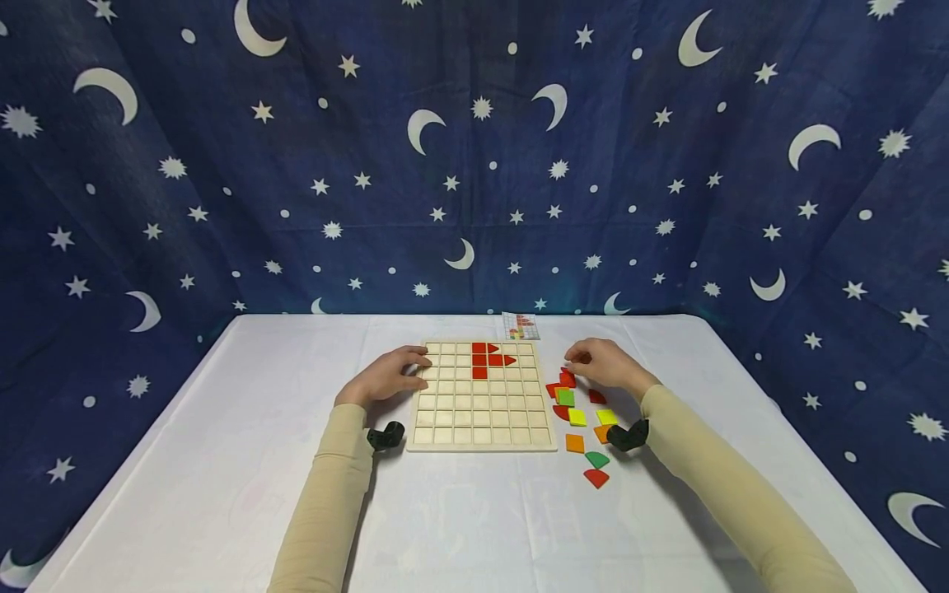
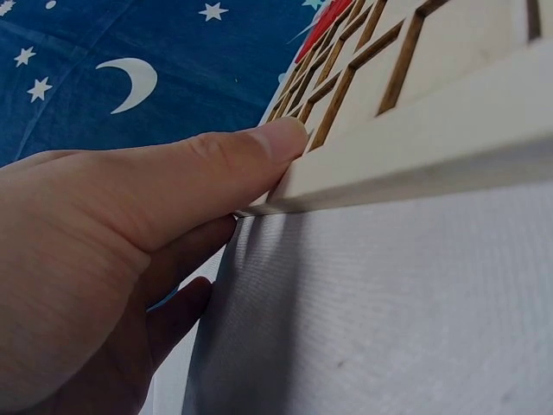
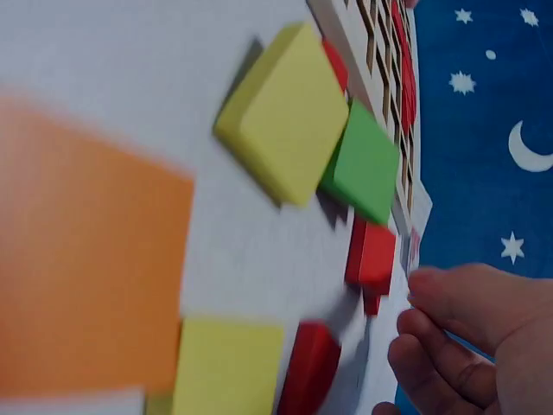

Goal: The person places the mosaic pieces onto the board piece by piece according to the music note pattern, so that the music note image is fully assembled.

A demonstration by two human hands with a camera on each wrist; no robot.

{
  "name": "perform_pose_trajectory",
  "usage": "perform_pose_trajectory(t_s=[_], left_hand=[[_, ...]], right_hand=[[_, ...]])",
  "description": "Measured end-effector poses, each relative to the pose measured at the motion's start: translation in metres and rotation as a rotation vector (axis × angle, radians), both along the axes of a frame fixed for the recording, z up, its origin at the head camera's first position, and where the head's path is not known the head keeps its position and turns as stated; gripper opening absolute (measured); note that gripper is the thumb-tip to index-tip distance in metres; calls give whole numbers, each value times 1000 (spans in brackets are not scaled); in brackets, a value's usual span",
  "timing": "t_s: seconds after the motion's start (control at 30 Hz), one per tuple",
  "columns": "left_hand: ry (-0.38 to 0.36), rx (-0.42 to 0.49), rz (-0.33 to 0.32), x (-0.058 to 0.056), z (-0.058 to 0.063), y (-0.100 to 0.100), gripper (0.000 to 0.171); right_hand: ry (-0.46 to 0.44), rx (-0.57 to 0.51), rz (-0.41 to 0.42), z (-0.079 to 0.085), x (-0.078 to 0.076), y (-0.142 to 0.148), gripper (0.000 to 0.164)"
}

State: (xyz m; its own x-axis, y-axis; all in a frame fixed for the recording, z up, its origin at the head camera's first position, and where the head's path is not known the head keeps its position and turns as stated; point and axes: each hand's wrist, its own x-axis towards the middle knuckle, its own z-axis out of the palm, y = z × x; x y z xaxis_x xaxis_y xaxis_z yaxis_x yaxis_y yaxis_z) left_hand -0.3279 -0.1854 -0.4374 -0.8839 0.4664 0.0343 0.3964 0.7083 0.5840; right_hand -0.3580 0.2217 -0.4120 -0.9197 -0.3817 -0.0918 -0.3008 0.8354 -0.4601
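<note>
My left hand [image 1: 389,375] rests at the left edge of a wooden grid board [image 1: 445,416]. Its thumb touches the rim in the left wrist view, and the fingers lie spread along the edge. Several red pieces [image 1: 480,361], squares and pointed ones, sit in the grid near the top middle. Over the loose pieces right of the board hovers my right hand [image 1: 604,362], its fingers bent. Just below its fingertips lie red pieces [image 1: 567,379]. The right wrist view shows a red block [image 3: 373,255] near the thumb, and I see nothing held between thumb and fingers.
A small pattern card [image 1: 521,326] lies behind the board. Loose green [image 1: 566,397], yellow [image 1: 577,417], orange [image 1: 574,443] and dark green [image 1: 596,459] pieces lie to the right, with a red quarter-round [image 1: 596,478] nearest me. A starry curtain [image 1: 474,165] surrounds the white table [image 1: 222,494].
</note>
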Motion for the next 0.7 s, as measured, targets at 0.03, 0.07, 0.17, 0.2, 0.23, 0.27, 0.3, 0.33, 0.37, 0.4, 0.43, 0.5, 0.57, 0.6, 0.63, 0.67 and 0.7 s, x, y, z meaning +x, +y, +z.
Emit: perform_pose_trajectory(t_s=[0.03,0.07,0.17,0.2,0.23,0.27,0.3,0.33,0.37,0.4,0.43,0.5,0.57,0.6,0.63,0.67,0.7], left_hand=[[2,-1,-2,0,0,0,45],[5,-2,-6,0,0,0,44],[5,-5,-5,-1,1,0,45],[6,-5,-6,-1,1,0,44],[11,-8,-8,-1,1,0,44],[9,-7,-7,-1,0,0,44],[6,-5,-5,-2,0,0,44],[3,-2,-2,-2,0,0,45],[3,-1,-3,-2,0,0,45],[7,-1,-6,-2,0,0,44],[6,0,-4,-2,0,0,44],[1,3,0,-2,0,1,44],[1,0,2,-2,0,0,44],[1,-1,4,-1,0,0,44],[-3,-2,8,-1,0,0,45],[-2,-5,8,-1,0,0,45],[-2,-7,9,-1,-1,0,45]], right_hand=[[-3,3,17,0,0,3,26],[-5,5,32,0,0,6,26],[-11,4,87,0,1,10,28],[-11,4,102,1,1,11,28],[-11,5,118,1,1,12,29],[-16,4,124,1,2,12,30],[-17,4,136,1,2,12,31],[-18,7,143,1,3,12,32],[-20,9,147,1,3,12,33],[-22,9,146,0,4,12,33],[-21,9,150,-1,4,12,33],[-20,9,157,-2,4,11,33],[-15,13,163,-4,3,11,31],[-11,15,165,-5,3,11,30],[-7,19,166,-6,2,10,29],[-4,22,165,-7,2,10,29],[-1,23,160,-8,2,10,29]])
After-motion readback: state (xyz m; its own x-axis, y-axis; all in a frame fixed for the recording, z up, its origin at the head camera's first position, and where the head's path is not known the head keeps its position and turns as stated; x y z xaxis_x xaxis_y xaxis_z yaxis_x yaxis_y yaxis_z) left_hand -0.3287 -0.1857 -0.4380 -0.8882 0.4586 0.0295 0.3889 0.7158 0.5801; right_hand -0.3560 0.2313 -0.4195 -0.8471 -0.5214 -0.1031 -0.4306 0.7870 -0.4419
